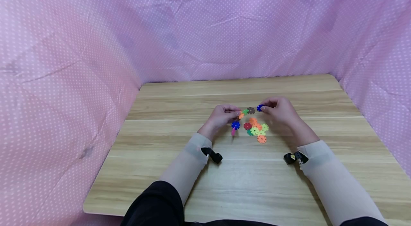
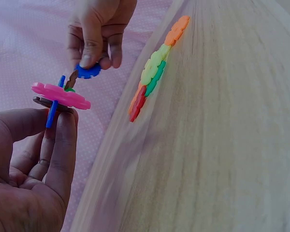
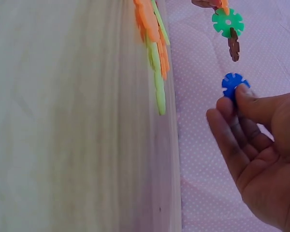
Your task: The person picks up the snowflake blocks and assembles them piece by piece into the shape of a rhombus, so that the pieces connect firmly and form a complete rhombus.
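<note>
My left hand (image 1: 221, 117) holds a joined chain of notched plastic discs. A pink disc (image 2: 63, 95) with a blue disc (image 2: 52, 114) slotted through it sits above the left fingertips. Toward the right hand, the chain runs on through an orange disc (image 1: 241, 114) and a green disc (image 3: 226, 21) to a brown disc (image 3: 234, 46) at its end. Between thumb and fingers my right hand (image 1: 283, 111) pinches a single blue disc (image 3: 233, 84). A small gap separates this blue disc from the brown one in the right wrist view.
A loose pile of discs lies on the wooden table (image 1: 244, 183) below the hands, with a red disc (image 1: 247, 126), a yellow-green disc (image 1: 254, 131) and an orange disc (image 1: 261, 139) among them. Pink dotted cloth (image 1: 205, 33) hangs behind and at the sides of the table.
</note>
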`<state>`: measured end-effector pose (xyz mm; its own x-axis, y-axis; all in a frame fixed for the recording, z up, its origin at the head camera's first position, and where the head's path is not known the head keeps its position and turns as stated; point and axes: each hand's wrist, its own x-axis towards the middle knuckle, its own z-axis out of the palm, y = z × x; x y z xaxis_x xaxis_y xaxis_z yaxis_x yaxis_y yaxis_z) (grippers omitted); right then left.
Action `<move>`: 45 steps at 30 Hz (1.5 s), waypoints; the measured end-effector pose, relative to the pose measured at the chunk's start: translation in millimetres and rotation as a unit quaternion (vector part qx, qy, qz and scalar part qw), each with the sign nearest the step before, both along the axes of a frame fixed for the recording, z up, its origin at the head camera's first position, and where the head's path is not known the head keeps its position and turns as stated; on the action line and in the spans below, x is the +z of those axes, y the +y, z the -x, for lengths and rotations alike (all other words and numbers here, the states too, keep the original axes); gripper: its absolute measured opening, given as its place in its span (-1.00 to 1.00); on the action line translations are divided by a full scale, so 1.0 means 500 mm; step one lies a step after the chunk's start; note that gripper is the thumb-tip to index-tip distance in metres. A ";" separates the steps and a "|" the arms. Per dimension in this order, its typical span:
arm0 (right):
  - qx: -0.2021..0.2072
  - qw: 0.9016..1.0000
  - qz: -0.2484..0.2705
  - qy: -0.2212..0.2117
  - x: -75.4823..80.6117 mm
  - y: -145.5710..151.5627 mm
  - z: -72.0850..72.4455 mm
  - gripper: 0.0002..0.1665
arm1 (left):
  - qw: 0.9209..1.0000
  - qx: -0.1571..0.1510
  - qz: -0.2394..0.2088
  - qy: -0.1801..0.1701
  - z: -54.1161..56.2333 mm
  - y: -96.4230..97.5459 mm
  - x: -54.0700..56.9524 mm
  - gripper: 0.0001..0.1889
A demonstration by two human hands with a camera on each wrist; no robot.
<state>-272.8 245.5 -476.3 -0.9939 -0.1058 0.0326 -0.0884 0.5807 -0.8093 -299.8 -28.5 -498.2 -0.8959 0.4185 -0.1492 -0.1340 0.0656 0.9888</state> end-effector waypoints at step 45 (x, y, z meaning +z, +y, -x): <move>0.071 0.997 0.033 0.018 -0.001 -0.039 -0.006 -0.90 | 0.998 -0.047 0.038 0.004 -0.010 0.016 -0.012 -0.81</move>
